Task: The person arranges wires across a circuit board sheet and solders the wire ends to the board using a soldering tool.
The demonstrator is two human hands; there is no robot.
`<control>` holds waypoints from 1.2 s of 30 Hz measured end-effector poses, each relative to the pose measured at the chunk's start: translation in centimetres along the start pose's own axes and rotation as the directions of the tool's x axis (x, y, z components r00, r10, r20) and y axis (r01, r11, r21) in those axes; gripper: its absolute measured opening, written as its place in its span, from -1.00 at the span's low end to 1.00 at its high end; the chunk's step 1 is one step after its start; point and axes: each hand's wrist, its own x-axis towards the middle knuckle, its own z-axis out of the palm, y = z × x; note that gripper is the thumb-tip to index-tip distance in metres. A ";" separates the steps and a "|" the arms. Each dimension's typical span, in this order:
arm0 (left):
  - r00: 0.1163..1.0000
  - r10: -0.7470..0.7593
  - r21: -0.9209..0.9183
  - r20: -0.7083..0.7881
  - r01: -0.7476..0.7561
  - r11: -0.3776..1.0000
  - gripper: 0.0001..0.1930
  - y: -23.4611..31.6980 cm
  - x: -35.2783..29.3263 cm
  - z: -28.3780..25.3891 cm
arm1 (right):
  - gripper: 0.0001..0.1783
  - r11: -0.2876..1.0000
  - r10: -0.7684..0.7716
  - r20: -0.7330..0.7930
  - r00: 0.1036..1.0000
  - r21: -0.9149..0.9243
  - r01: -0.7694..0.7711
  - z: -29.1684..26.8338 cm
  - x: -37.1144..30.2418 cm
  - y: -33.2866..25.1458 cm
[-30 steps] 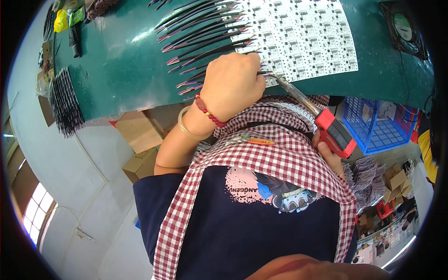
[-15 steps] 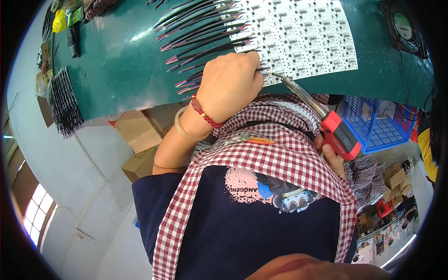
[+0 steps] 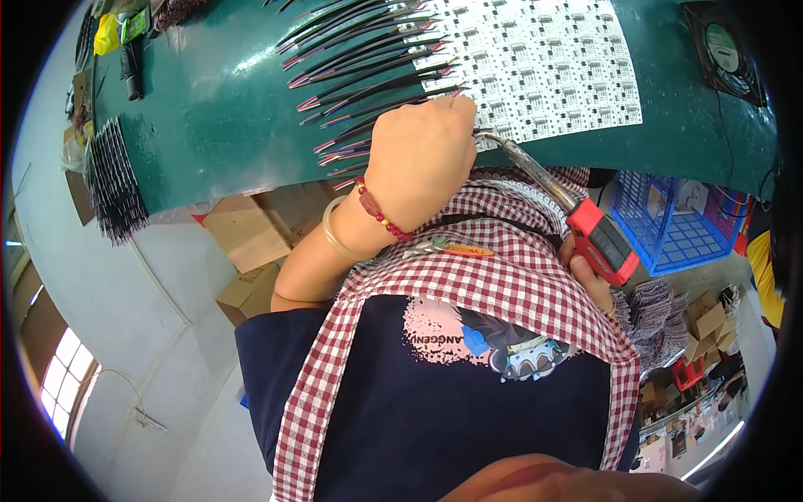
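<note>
My left hand (image 3: 422, 159) is closed at the near left edge of a white circuit board panel (image 3: 556, 71). Short wire ends of a black-sheathed cable (image 3: 483, 131) stick out past its fingertips; the rest of that cable is hidden under the hand. In my right hand (image 3: 587, 272) is a soldering iron (image 3: 600, 241) with a red and black handle, its bent tip close to those wire ends. Whether the tip touches them I cannot tell. Several black cables (image 3: 360, 79) with red, white and blue ends lie in a row along the panel's left edge.
The panel lies on a green table (image 3: 217, 109). A black fan (image 3: 723, 52) stands at the far right, and a blue plastic basket (image 3: 669, 222) below the table edge. A cable bundle (image 3: 117, 180) hangs over the left edge. Cardboard boxes (image 3: 247, 234) stand below.
My left hand has shifted slightly right and turned a little at the panel's edge. The soldering iron has moved slightly left, its tip remaining near the wire ends.
</note>
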 end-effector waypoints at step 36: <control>0.987 -0.159 0.133 -0.029 0.161 0.978 -0.86 -6.4 -0.3 -7.6 | -0.31 0.902 -0.201 -0.139 0.970 0.361 0.239 -0.1 1.4 -1.2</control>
